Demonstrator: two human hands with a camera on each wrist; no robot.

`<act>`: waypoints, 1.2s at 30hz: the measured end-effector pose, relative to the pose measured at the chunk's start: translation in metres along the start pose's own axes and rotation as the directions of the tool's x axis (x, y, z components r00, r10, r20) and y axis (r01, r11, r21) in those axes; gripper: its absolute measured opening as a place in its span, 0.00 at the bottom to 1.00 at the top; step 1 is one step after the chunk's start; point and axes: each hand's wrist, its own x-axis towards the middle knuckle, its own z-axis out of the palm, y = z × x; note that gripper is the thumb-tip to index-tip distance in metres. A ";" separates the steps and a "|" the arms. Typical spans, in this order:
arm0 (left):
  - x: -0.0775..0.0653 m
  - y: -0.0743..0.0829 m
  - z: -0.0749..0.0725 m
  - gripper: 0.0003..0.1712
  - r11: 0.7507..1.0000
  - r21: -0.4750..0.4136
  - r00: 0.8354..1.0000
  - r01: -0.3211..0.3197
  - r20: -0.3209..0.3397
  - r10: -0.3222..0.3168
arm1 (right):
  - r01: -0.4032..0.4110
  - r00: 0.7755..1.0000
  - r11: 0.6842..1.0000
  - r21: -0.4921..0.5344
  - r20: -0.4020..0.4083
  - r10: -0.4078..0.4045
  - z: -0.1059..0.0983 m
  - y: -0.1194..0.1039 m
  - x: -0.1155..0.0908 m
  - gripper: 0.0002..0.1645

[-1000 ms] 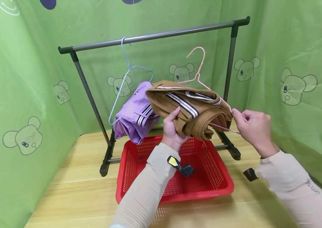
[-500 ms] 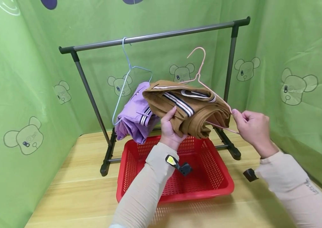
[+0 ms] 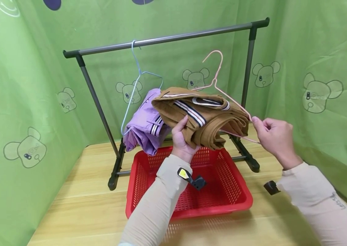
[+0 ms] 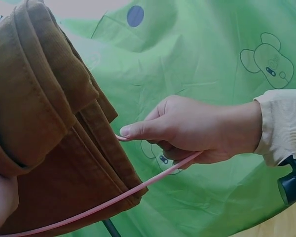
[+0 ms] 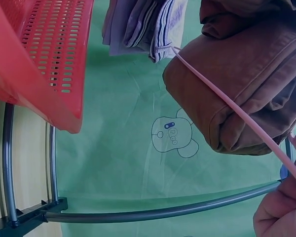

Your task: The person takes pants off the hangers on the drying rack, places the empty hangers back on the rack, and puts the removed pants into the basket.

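Folded brown trousers (image 3: pixel 213 123) with striped trim are held up in front of the rack by my left hand (image 3: pixel 182 138), thumb on top and the other fingers hidden beneath the cloth. A pink wire hanger (image 3: pixel 215 77) runs through the fold, its hook pointing up and off the bar. My right hand (image 3: pixel 276 138) grips the hanger's right corner; in the left wrist view the curled fingers of that hand (image 4: pixel 187 123) close round the wire. The right wrist view shows the hanger's lower bar (image 5: pixel 227 101) crossing the face of the brown trousers (image 5: pixel 237 94).
Purple trousers (image 3: pixel 148 119) hang on a blue hanger (image 3: pixel 134 85) hooked over the rack's bar (image 3: pixel 173 40), just left of the brown pair. Below my hands a red basket (image 3: pixel 244 201) stands on the wooden table (image 3: pixel 84 205). Green curtains (image 3: pixel 23 102) surround the rack.
The brown trousers and my left hand have shifted slightly left. My right hand keeps its grip on the pink hanger and has barely moved.
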 end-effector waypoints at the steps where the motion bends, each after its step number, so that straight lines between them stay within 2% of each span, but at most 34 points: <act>1: 0.000 0.000 0.000 0.16 1.000 -0.002 1.000 0.000 0.000 0.000 | -0.001 1.000 1.000 -0.002 0.001 0.001 0.000 0.000 0.000 0.31; 17: -0.002 0.006 0.002 0.15 0.999 -0.028 1.000 -0.025 -0.006 0.025 | -0.017 1.000 1.000 -0.003 0.001 0.017 0.000 0.005 0.000 0.31; 20: -0.003 0.006 0.003 0.14 1.000 -0.017 1.000 -0.024 0.009 0.024 | -0.009 1.000 1.000 -0.003 -0.003 0.009 0.000 0.006 0.000 0.31; 23: -0.003 0.007 0.003 0.10 1.000 -0.015 0.999 -0.027 0.039 0.027 | -0.008 1.000 1.000 -0.006 0.002 0.008 0.000 0.007 0.000 0.30; 27: -0.003 0.008 0.004 0.11 0.999 -0.019 0.998 -0.033 0.054 0.034 | -0.020 1.000 1.000 0.005 0.004 0.020 0.000 0.007 0.001 0.29; 29: -0.003 0.009 0.005 0.10 0.999 -0.009 0.998 -0.035 0.045 0.035 | -0.027 1.000 1.000 0.004 -0.006 0.027 -0.002 0.006 0.001 0.30; 32: -0.004 0.009 0.007 0.14 0.999 0.005 0.999 -0.035 0.030 0.035 | -0.045 0.999 0.999 0.004 -0.028 0.045 -0.006 0.005 0.001 0.31; 36: -0.005 0.009 0.006 0.10 0.999 0.002 0.999 -0.035 0.020 0.035 | -0.069 0.996 0.998 0.011 -0.061 0.069 -0.009 0.004 0.003 0.32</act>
